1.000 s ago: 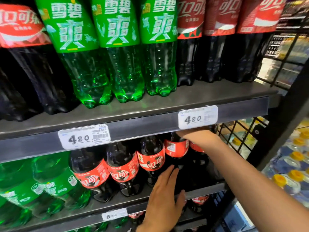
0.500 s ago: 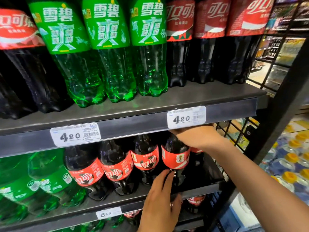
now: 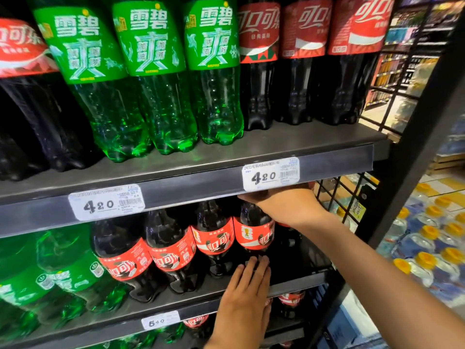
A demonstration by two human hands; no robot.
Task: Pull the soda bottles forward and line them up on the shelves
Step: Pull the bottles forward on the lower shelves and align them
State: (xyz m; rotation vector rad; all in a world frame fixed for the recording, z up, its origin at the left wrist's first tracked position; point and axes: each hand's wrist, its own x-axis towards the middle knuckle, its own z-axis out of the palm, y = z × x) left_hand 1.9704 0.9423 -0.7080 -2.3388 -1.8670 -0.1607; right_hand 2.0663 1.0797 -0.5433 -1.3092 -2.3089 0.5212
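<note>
On the middle shelf (image 3: 297, 285) stands a row of dark cola bottles with red labels. My right hand (image 3: 284, 205) grips the top of the rightmost front cola bottle (image 3: 254, 235), just under the upper shelf's edge. My left hand (image 3: 244, 301) lies flat with straight fingers against that bottle's lower part, its palm over the shelf's front rail. Three more cola bottles (image 3: 171, 250) stand to the left of it, then green soda bottles (image 3: 60, 270). The bottle's cap is hidden by my right hand and the shelf edge.
The upper shelf (image 3: 276, 144) carries large green soda bottles (image 3: 156, 79) and large cola bottles (image 3: 302, 64). Price tags (image 3: 270, 173) sit on the rails. A black wire side panel (image 3: 349, 197) closes the shelf at the right. Packs of yellow-capped water bottles (image 3: 432, 248) lie beyond it.
The rightmost cola bottle has come forward and a little left, into line with the others. My right hand has stayed on its top and my left hand has stayed at its base.
</note>
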